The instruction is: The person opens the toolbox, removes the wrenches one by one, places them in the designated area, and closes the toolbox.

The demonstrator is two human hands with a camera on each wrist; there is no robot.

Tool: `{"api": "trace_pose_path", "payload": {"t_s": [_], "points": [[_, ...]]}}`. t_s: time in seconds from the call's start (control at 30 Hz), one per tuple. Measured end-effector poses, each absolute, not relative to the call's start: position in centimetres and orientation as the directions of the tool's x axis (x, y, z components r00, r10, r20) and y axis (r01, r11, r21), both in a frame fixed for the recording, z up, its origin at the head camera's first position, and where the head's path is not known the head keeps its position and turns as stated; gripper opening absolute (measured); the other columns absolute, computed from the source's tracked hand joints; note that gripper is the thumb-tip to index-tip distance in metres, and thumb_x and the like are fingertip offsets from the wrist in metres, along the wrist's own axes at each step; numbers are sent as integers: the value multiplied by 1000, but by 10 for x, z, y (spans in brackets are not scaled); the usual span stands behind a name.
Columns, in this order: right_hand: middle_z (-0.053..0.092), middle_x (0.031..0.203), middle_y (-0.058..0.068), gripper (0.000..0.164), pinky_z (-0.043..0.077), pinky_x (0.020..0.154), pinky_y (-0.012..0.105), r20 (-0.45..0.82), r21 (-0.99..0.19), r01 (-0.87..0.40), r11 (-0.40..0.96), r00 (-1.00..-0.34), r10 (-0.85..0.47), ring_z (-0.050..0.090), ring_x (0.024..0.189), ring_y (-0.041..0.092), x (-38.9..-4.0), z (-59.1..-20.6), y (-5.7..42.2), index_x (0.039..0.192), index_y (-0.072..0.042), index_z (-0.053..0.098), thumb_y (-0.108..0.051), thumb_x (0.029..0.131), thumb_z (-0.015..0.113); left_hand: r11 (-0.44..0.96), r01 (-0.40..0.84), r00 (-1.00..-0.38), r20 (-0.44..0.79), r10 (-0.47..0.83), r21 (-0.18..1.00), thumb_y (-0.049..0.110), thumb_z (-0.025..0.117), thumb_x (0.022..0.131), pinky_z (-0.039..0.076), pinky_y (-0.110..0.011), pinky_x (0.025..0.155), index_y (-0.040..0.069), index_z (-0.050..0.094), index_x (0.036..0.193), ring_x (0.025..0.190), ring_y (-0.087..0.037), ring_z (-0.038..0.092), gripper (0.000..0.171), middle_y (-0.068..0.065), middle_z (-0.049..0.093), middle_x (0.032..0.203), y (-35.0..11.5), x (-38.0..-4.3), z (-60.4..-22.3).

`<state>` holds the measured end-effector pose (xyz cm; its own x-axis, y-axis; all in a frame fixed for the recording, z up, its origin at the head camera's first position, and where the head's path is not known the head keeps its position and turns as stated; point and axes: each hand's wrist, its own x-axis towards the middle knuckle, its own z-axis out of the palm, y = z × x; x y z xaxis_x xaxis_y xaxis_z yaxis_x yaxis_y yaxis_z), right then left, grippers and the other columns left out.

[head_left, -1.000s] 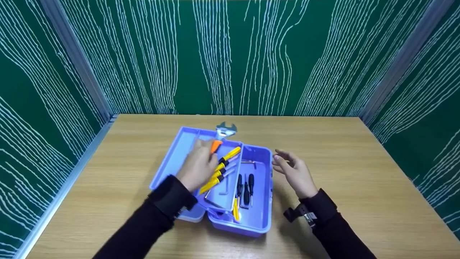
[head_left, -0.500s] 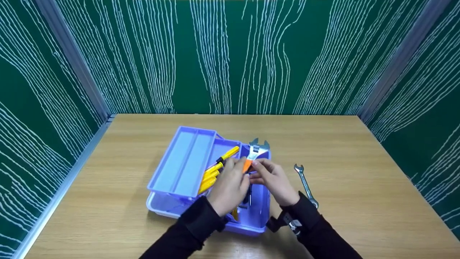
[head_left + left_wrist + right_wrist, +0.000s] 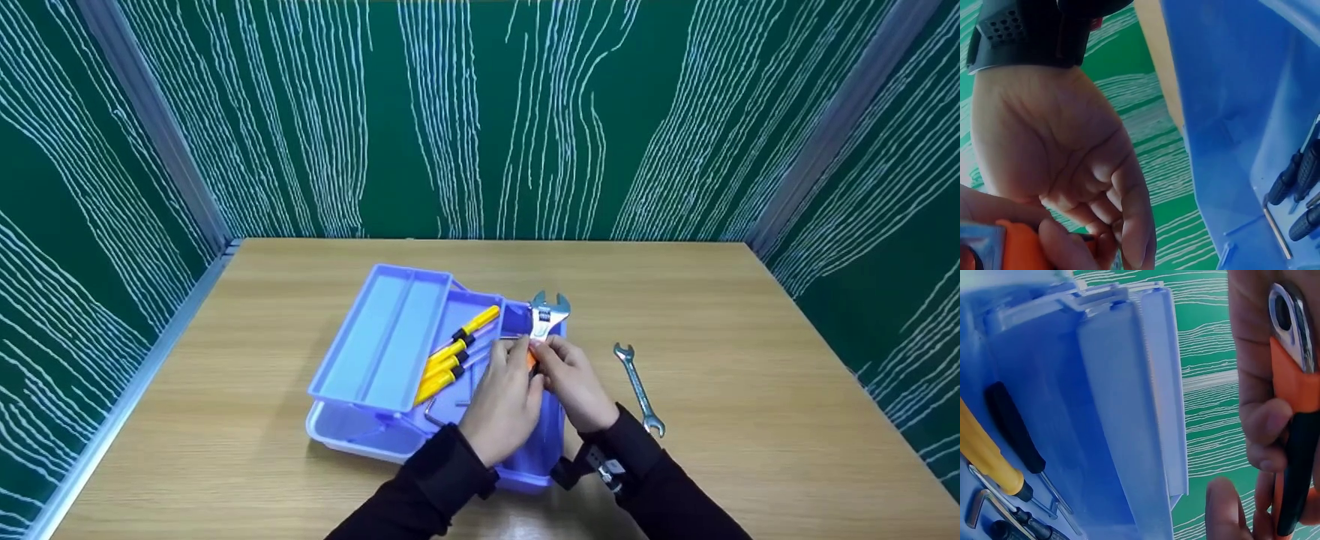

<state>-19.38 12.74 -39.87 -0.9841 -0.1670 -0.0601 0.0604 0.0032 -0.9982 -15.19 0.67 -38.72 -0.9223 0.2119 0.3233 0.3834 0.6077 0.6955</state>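
My left hand [image 3: 501,406] and right hand [image 3: 579,384] are gripping an orange-and-black-handled silver metal adjustable wrench [image 3: 542,324] above an open purple plastic toolbox [image 3: 523,480], whose rim it should be clearing.

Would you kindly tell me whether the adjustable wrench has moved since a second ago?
Yes, the adjustable wrench moved right and slightly down the head view, judged against the toolbox.

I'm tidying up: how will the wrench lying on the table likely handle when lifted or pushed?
The wrench looks like solid metal, so it is probably stiff and heavy for its size. Its shiny, bare surface may feel slippery. Flat on the table and widest at its ends, it would likely slide rather than roll.
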Motion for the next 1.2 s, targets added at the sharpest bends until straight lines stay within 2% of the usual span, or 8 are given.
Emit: {"api": "trace_pose_path", "payload": {"t_s": [0.13, 0.27, 0.43, 0.53, 0.67, 0.93, 1.03, 1.2], "points": [[61, 79, -5, 22, 50, 65, 19, -92, -996, 92, 6, -978, -185, 59, 71, 5, -196, -397, 137, 99, 0, 55, -15, 104, 40, 590, 391, -920, 293, 260, 706, 13, 55, 97, 49, -37, 99, -7, 39, 145, 111, -26, 57, 54, -20, 49, 130, 2, -150, -386], [65, 82, -4, 24, 54, 70, 20, -108, -994, 112, -10, -976, -191, 64, 74, 4, -200, -394, 152, 108, 5, 53, -14, 104, 39, 599, 436, -900, 317, 299, 671, 19, 55, 97, 48, -39, 100, -4, 40, 145, 113, -26, 55, 55, -19, 51, 131, -9, -147, -384], [62, 78, -4, 17, 53, 65, 21, -103, -994, 106, -12, -982, -156, 62, 69, 5, -205, -393, 172, 102, 0, 52, -14, 103, 43, 630, 482, -870, 415, 264, 609, 20, 59, 96, 46, -45, 104, -1, 44, 144, 120, -30, 53, 55, -19, 54, 131, -33, -147, -379], [60, 75, -4, 14, 53, 63, 21, -81, -996, 83, -14, -989, -122, 60, 66, 6, -208, -394, 185, 95, -3, 52, -12, 103, 45, 627, 493, -857, 460, 231, 603, 18, 61, 94, 45, -47, 105, -2, 45, 142, 121, -34, 53, 54, -22, 54, 130, -54, -150, -376], [59, 75, -2, 14, 54, 63, 23, -66, -998, 66, 7, -991, -114, 61, 67, 8, -212, -396, 207, 95, -4, 51, -13, 104, 43, 630, 473, -858, 485, 169, 616, 13, 62, 93, 44, -51, 105, -5, 46, 139, 120, -38, 52, 52, -25, 54, 128, -86, -154, -373], [56, 83, 1, 19, 59, 72, 29, -81, -990, 66, 127, -990, -119, 66, 73, 10, -220, -403, 260, 104, -6, 43, -23, 107, 36, 693, 341, -889, 457, 18, 635, 10, 63, 92, 43, -56, 104, -8, 47, 139, 119, -42, 52, 52, -28, 55, 126, -151, -163, -375], [56, 84, 2, 21, 59, 71, 30, -95, -984, 75, 161, -988, -118, 67, 73, 11, -224, -408, 280, 106, -7, 41, -27, 107, 34, 706, 248, -924, 381, -34, 664, 14, 63, 93, 46, -56, 100, -6, 46, 141, 117, -43, 52, 55, -29, 54, 128, -169, -166, -376], [54, 84, 1, 24, 57, 70, 29, -140, -970, 113, 216, -983, -115, 62, 74, 11, -230, -419, 313, 107, -9, 38, -31, 107, 30, 733, 125, -968, 243, -56, 668, 20, 58, 97, 38, -60, 107, -5, 39, 145, 127, -46, 44, 58, -31, 44, 140, -189, -167, -381]]}}
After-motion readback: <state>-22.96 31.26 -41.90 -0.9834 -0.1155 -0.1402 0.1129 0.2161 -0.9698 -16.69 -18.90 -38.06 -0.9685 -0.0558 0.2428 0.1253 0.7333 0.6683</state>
